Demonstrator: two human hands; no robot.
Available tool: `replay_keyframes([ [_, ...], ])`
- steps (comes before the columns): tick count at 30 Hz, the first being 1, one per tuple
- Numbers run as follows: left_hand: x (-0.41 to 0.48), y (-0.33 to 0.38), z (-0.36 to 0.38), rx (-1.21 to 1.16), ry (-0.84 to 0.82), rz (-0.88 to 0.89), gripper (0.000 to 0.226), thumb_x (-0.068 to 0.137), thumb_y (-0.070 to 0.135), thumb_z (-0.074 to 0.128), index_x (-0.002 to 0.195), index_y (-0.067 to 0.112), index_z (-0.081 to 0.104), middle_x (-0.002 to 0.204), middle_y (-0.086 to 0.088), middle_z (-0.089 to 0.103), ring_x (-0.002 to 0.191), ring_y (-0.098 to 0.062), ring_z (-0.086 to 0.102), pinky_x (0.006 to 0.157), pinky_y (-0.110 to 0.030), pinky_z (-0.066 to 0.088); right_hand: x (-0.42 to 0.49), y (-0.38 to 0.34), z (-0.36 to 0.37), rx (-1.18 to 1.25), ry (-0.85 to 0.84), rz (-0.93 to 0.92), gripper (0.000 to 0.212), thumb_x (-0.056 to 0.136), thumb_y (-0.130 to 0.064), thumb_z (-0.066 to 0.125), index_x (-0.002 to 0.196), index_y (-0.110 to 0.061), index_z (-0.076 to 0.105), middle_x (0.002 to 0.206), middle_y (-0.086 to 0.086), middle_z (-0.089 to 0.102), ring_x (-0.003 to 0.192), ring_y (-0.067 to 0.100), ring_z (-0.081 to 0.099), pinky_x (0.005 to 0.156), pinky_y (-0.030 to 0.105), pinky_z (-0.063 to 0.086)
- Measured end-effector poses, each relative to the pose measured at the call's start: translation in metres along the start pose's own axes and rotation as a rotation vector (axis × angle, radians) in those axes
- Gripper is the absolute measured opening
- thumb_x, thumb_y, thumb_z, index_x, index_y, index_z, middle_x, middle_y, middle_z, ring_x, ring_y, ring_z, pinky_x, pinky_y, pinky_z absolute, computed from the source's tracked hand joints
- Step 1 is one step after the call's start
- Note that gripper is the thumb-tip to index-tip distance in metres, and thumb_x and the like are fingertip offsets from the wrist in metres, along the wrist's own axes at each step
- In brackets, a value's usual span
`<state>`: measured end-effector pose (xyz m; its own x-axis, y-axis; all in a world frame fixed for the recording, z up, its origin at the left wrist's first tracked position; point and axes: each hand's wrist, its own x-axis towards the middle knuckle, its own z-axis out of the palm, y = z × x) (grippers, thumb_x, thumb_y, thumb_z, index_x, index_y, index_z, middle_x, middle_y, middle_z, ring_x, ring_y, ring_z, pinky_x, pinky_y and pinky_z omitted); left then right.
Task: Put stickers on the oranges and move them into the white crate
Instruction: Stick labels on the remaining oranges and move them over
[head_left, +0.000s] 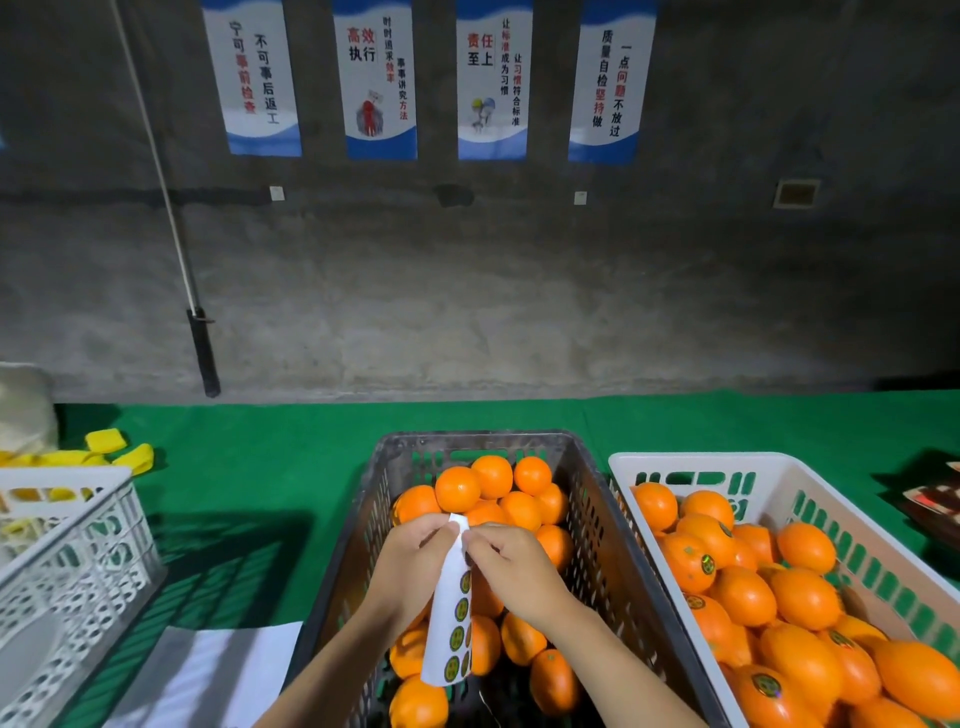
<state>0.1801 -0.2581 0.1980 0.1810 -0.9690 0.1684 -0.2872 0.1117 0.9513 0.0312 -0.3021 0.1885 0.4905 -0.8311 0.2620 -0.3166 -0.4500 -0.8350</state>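
Observation:
A dark grey crate (589, 499) in the middle holds several plain oranges (457, 488). To its right a white crate (810, 480) holds several oranges with round green-gold stickers (707, 564). Above the grey crate my left hand (410, 558) holds a white sticker sheet (453, 618) that hangs down, with several round stickers on its lower part. My right hand (511, 564) pinches at the sheet's right edge near its top. Whether a sticker is between those fingers is hidden.
The crates stand on a green table cover (260, 467). At the left are another white lattice crate (78, 566), yellow foam nets (117, 449) and a white sheet (208, 675) at the front. A dark object (935, 506) lies at the far right. A concrete wall rises behind.

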Motion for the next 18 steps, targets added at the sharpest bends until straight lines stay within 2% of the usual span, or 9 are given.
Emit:
replay_keyframes([
  [3,0.0,0.002,0.0,-0.024,0.003,-0.016,0.028,0.101,0.013,0.051,0.086,-0.007,0.064,0.082,-0.032,0.057,0.07,-0.028,0.052,0.069,-0.04,0.04,0.002,-0.004,-0.001,0.181,-0.001,0.137,0.05,0.102,-0.028,0.049,0.052,-0.029,0.048,0.054,-0.009,0.042,0.054,0.007,0.036,0.056,0.029,0.029],
  [5,0.0,0.001,0.0,-0.031,0.009,-0.034,0.028,0.102,0.013,0.05,0.087,-0.006,0.066,0.081,-0.03,0.06,0.069,-0.026,0.053,0.068,-0.038,0.042,0.004,-0.004,-0.002,0.245,-0.004,0.186,0.055,0.102,-0.025,0.051,0.047,-0.03,0.052,0.049,-0.012,0.045,0.05,0.006,0.037,0.055,0.026,0.03],
  [7,0.0,0.002,0.0,-0.019,0.025,-0.048,0.028,0.102,0.012,0.05,0.085,0.0,0.069,0.074,-0.016,0.065,0.065,-0.02,0.06,0.063,-0.027,0.046,0.003,-0.006,-0.004,0.291,-0.005,0.187,0.051,0.101,-0.02,0.054,0.05,-0.024,0.058,0.053,-0.009,0.054,0.055,0.01,0.045,0.058,0.029,0.036],
  [9,0.0,0.004,-0.001,-0.043,0.035,-0.061,0.027,0.101,0.009,0.049,0.085,0.006,0.071,0.074,-0.008,0.069,0.063,-0.011,0.065,0.058,-0.016,0.048,0.003,-0.009,-0.006,0.348,0.027,0.186,0.036,0.099,-0.016,0.058,0.067,-0.006,0.07,0.064,0.001,0.066,0.064,0.017,0.056,0.064,0.033,0.045],
  [10,0.001,0.004,-0.001,-0.044,0.043,-0.065,0.027,0.101,0.009,0.049,0.086,0.006,0.071,0.077,-0.011,0.069,0.065,-0.011,0.065,0.059,-0.017,0.047,0.003,-0.011,-0.008,0.386,0.055,0.208,0.027,0.098,-0.015,0.061,0.079,-0.002,0.075,0.07,0.007,0.069,0.067,0.019,0.061,0.065,0.034,0.049],
  [12,0.003,0.002,-0.002,-0.025,0.056,-0.061,0.025,0.101,0.01,0.049,0.088,0.001,0.07,0.087,-0.024,0.065,0.073,-0.019,0.059,0.067,-0.028,0.045,0.005,-0.011,-0.009,0.464,0.084,0.289,0.016,0.096,-0.015,0.064,0.096,-0.006,0.078,0.079,0.009,0.074,0.072,0.015,0.068,0.067,0.03,0.054],
  [14,0.003,0.0,-0.002,-0.015,0.074,-0.054,0.025,0.101,0.011,0.05,0.091,-0.003,0.068,0.091,-0.029,0.062,0.076,-0.023,0.055,0.071,-0.037,0.043,0.005,-0.01,-0.009,0.514,0.077,0.383,0.015,0.095,-0.019,0.066,0.099,-0.01,0.078,0.084,0.006,0.076,0.076,0.014,0.071,0.067,0.027,0.056],
  [16,0.004,-0.002,0.0,0.031,0.099,-0.054,0.026,0.101,0.014,0.05,0.091,-0.004,0.066,0.09,-0.029,0.062,0.075,-0.023,0.055,0.07,-0.039,0.043,0.006,-0.008,-0.009,0.519,0.082,0.45,0.016,0.094,-0.021,0.066,0.1,-0.011,0.077,0.088,0.005,0.078,0.077,0.013,0.072,0.064,0.025,0.056],
  [18,0.005,-0.006,0.001,0.074,0.172,-0.08,0.029,0.102,0.019,0.049,0.09,-0.005,0.062,0.087,-0.027,0.063,0.069,-0.021,0.054,0.066,-0.037,0.042,0.009,-0.004,-0.01,0.534,0.156,0.495,0.015,0.093,-0.021,0.067,0.098,-0.011,0.077,0.089,0.005,0.078,0.073,0.014,0.071,0.06,0.025,0.054],
])
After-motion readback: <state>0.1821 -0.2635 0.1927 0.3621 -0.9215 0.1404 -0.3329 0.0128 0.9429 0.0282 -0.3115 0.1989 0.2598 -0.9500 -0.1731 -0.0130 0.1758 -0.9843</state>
